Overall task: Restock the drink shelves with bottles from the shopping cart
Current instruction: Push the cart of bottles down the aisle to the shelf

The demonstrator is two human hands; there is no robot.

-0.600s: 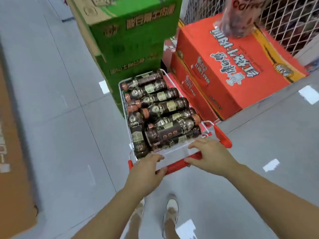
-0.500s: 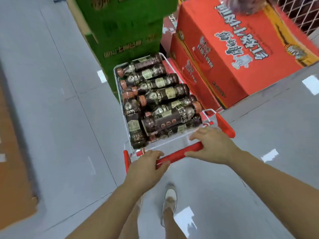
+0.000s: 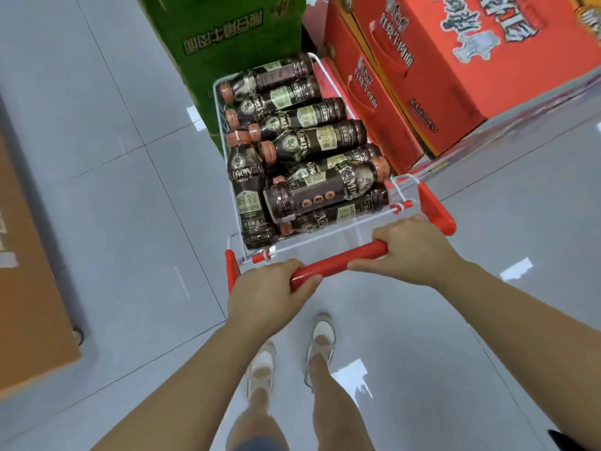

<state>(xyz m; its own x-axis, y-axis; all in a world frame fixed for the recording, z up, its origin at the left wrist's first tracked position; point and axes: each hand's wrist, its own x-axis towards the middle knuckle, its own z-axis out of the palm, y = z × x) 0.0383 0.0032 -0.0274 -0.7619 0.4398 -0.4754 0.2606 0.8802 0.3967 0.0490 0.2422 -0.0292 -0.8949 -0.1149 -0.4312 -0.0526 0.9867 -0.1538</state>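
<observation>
A small white wire shopping cart (image 3: 218, 125) with a red handle bar (image 3: 338, 263) stands in front of me on the grey tile floor. Several dark brown drink bottles (image 3: 312, 196) with orange-pink caps lie piled in its basket, most on their sides. My left hand (image 3: 266, 296) grips the left end of the red bar. My right hand (image 3: 413, 249) grips the bar's right end. No drink shelf is in view.
Green cartons (image 3: 234, 37) are stacked just beyond the cart's far left corner. Red-orange cartons (image 3: 439, 70) stand close along its right side. A brown cardboard sheet (image 3: 29, 288) lies at the left edge of the floor. My feet in white shoes (image 3: 322, 336) are below the handle.
The cart and both hands have shifted nearer to the cartons, with the view tilting further down; my legs and shoes now show. Both hands keep their hold on the bar.
</observation>
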